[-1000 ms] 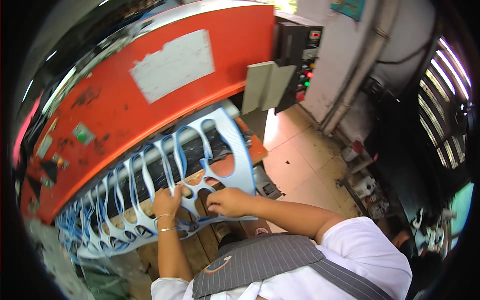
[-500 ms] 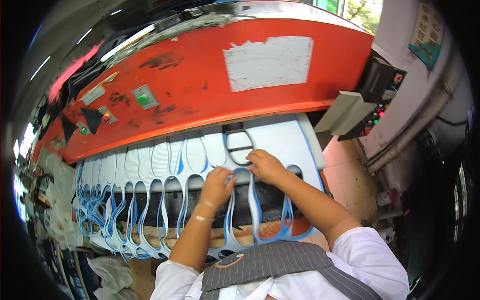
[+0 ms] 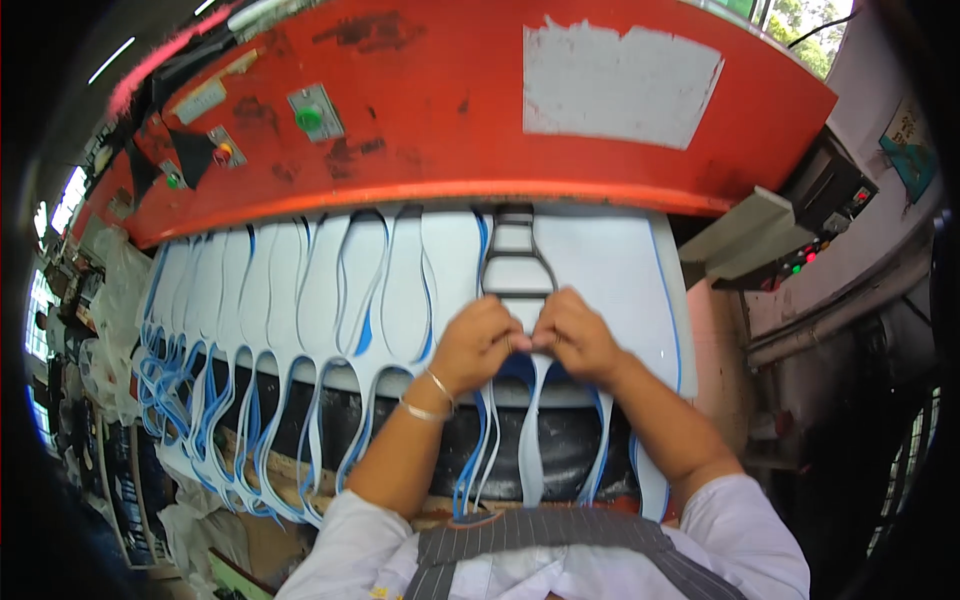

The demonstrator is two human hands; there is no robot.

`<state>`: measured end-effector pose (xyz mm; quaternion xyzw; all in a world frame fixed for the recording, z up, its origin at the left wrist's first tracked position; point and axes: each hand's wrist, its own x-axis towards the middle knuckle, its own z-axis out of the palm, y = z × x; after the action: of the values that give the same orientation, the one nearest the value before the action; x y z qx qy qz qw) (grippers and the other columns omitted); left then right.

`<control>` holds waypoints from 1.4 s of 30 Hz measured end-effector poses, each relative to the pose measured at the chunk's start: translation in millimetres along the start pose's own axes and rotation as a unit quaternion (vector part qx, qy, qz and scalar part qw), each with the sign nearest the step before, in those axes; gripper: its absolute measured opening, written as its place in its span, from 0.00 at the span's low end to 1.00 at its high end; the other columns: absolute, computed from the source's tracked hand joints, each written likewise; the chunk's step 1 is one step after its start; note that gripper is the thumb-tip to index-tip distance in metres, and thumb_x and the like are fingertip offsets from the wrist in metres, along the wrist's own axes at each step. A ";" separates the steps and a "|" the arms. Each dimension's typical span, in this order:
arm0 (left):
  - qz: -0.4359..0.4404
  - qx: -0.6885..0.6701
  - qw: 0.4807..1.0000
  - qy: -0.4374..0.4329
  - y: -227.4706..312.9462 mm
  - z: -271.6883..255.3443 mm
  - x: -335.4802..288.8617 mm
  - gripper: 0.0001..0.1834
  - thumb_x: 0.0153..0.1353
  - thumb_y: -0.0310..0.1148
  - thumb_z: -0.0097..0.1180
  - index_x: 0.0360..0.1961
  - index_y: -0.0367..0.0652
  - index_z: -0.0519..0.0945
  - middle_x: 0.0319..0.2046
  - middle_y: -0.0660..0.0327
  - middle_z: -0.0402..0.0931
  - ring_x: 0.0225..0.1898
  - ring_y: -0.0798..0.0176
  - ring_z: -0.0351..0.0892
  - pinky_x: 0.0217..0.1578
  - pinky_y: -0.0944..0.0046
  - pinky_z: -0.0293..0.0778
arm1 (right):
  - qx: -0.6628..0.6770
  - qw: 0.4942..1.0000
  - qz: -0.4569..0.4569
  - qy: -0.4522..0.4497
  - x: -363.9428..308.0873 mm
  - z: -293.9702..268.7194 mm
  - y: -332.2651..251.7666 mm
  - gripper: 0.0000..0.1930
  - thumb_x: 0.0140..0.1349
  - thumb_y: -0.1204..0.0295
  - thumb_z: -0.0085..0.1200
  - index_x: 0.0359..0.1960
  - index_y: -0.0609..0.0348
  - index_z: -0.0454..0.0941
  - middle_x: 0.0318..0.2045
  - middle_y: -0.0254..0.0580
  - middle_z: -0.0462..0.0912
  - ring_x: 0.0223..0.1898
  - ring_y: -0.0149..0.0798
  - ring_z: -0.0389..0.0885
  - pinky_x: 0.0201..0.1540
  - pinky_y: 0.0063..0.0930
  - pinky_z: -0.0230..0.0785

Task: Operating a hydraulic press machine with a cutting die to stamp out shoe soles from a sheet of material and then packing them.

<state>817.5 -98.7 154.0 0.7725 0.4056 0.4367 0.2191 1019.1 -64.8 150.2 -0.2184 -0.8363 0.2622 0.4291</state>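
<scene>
- Head camera: the left hand (image 3: 483, 340) and the right hand (image 3: 575, 338) are close together, with fingers bent inward and thumbs nearly meeting. How far each grip is open, I cannot tell, because the finger ends are partly hidden.
- Just beyond the two hands lies the dark cutting die (image 3: 517, 254), sole-shaped and with crossbars. Its near end is covered by the fingers; whether they pinch its rim, the sheet edge or both, I cannot tell.
- Under the die, and on both sides of the grip, is the white-and-blue sheet (image 3: 615, 265). Left of the grip it has long rounded cut-outs, with thin bands between them; right of the grip it is plain.
- Nearer to the body than the grip, narrow strips hang over the black work surface (image 3: 488, 428).
- Past the die stands the red press beam (image 3: 450, 130), bearing a torn white patch (image 3: 620, 85) and, further left, a green push button (image 3: 309, 119).
- Far right of the grip is a dark control box (image 3: 828, 200) with small lights.
- Behind the grip, bracelets (image 3: 425, 413) circle the left wrist.
</scene>
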 end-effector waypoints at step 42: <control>-0.119 0.387 0.914 -0.025 21.3 23.9 25.8 0.38 0.48 0.52 0.65 0.59 0.45 0.73 0.61 0.45 0.64 0.63 0.49 0.63 0.62 0.43 0.53 | -0.132 0.925 0.314 0.165 -22.7 -128.5 42.9 0.11 0.59 0.72 0.55 0.39 0.67 0.75 0.30 0.53 0.82 0.35 0.45 0.81 0.40 0.37 0.70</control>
<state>854.6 -89.5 169.1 0.7538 0.6258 0.1970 -0.0364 1144.3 -13.0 173.2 -0.5651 -0.6689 0.2310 0.4241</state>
